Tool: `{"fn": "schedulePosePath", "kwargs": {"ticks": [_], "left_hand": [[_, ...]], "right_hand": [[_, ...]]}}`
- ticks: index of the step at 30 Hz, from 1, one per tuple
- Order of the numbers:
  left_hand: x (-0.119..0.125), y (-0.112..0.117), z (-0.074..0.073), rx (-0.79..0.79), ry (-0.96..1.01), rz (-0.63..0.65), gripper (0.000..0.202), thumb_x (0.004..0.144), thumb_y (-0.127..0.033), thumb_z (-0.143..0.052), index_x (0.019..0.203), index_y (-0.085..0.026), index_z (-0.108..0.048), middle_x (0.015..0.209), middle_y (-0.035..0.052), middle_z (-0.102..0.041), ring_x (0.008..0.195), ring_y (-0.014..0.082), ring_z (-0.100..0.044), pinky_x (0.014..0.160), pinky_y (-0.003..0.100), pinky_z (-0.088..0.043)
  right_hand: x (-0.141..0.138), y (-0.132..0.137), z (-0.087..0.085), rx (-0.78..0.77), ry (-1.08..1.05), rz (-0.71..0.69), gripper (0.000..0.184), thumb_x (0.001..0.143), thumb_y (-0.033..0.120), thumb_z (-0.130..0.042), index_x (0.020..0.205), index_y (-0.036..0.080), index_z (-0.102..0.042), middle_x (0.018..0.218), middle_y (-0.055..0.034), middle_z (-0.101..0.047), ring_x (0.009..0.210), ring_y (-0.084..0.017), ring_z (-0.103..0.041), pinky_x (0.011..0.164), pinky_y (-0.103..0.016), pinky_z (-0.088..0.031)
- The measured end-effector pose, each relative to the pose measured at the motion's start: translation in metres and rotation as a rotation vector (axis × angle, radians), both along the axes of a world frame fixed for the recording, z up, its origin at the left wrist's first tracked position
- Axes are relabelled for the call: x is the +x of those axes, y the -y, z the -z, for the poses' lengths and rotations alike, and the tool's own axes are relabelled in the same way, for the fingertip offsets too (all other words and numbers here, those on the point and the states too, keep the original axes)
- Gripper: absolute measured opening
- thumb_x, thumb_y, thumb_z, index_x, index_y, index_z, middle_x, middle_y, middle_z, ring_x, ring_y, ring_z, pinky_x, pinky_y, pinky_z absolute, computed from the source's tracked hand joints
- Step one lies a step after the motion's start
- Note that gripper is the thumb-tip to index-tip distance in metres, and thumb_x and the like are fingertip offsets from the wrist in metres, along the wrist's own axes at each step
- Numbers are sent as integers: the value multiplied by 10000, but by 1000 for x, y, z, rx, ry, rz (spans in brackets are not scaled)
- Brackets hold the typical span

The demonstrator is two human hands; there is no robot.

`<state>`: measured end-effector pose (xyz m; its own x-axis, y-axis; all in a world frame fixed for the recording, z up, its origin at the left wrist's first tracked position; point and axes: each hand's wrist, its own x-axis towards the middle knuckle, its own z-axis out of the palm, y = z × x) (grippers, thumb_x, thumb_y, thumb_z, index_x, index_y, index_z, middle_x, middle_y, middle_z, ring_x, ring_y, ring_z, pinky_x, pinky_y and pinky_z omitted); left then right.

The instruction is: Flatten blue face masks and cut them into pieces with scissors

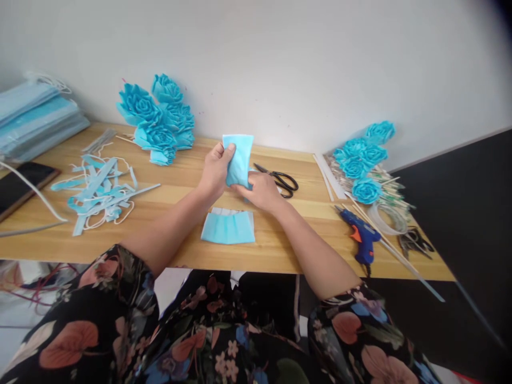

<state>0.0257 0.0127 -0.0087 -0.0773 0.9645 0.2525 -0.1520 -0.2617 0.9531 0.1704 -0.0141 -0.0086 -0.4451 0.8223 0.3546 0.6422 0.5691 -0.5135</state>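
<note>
Both my hands hold one folded blue mask piece upright above the wooden table. My left hand pinches its left edge near the top, fingers closed. At its lower right corner, my right hand grips it, fingers closed. A second blue mask piece lies flat on the table just below my hands. Black scissors rest right of my right hand.
Blue paper-like flowers lie at the back left, more flowers on sticks at the right. Cut strips and ear loops litter the left side. A blue glue gun lies right. Stacked masks and a phone sit far left.
</note>
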Motion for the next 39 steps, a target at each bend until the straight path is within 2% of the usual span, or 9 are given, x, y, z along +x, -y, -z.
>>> {"fn": "schedulePosePath", "kwargs": {"ticks": [4, 7, 9, 13, 19, 25, 32, 36, 39], "left_hand": [[-4, -3, 1, -3, -25, -20, 393, 841, -589, -585, 910, -203, -551, 773, 2, -622, 753, 150, -588, 667, 252, -444], [-5, -1, -1, -16, -102, 5, 313, 832, -500, -615, 860, -192, -571, 726, -2, -597, 699, 145, -555, 617, 249, -412], [-3, 2, -1, -9, -164, 37, 273, 816, -452, -628, 826, -181, -595, 710, 2, -591, 677, 144, -534, 598, 249, -396], [3, 10, -3, 63, -285, 81, 237, 792, -413, -645, 801, -176, -643, 741, 16, -615, 710, 158, -537, 630, 259, -400], [9, 17, -5, 109, -435, 104, 206, 793, -369, -656, 710, -182, -631, 669, 2, -583, 683, 153, -520, 650, 262, -387], [9, 16, -2, 83, -474, 156, 184, 778, -340, -677, 712, -172, -643, 664, -4, -601, 656, 143, -531, 607, 252, -394], [-1, 2, 10, -42, -334, 68, 240, 725, -360, -749, 653, -172, -617, 560, -27, -525, 529, 103, -462, 485, 230, -326], [-3, -2, 13, -190, -126, 109, 252, 741, -348, -745, 667, -177, -576, 571, -36, -535, 454, 70, -419, 442, 226, -327], [-1, -1, 12, -255, -11, 177, 256, 752, -333, -753, 702, -171, -561, 621, -28, -559, 480, 70, -486, 449, 212, -414]], "right_hand": [[12, -2, -6, -116, -212, -145, 490, 884, 625, -511, 713, 189, -655, 739, -30, -670, 734, -148, -611, 716, -277, -435], [25, -8, -12, -161, -438, -32, 679, 918, 721, -279, 846, 198, -706, 790, -55, -688, 781, -158, -645, 737, -295, -485], [31, -13, -13, -139, -528, 68, 738, 917, 736, -213, 868, 194, -712, 763, -59, -672, 754, -157, -639, 718, -305, -494], [34, -15, -14, -85, -535, 129, 659, 922, 712, -290, 867, 198, -698, 746, -33, -641, 723, -147, -601, 668, -292, -465], [29, -9, -13, -33, -339, 169, 426, 889, 603, -520, 771, 202, -601, 636, 30, -543, 597, -103, -467, 579, -253, -347], [32, -12, -12, 74, -277, 241, 337, 921, 506, -508, 763, 212, -553, 630, 37, -520, 590, -104, -442, 594, -259, -319], [46, -18, -14, 210, -403, 432, 409, 939, 574, -447, 744, 217, -492, 638, 46, -454, 617, -107, -418, 623, -253, -331], [49, -21, -13, 265, -428, 506, 445, 942, 610, -404, 739, 218, -463, 642, 44, -427, 643, -111, -423, 629, -246, -332], [48, -22, -13, 250, -464, 516, 449, 925, 625, -428, 736, 219, -463, 647, 43, -429, 647, -113, -413, 631, -248, -330]]}}
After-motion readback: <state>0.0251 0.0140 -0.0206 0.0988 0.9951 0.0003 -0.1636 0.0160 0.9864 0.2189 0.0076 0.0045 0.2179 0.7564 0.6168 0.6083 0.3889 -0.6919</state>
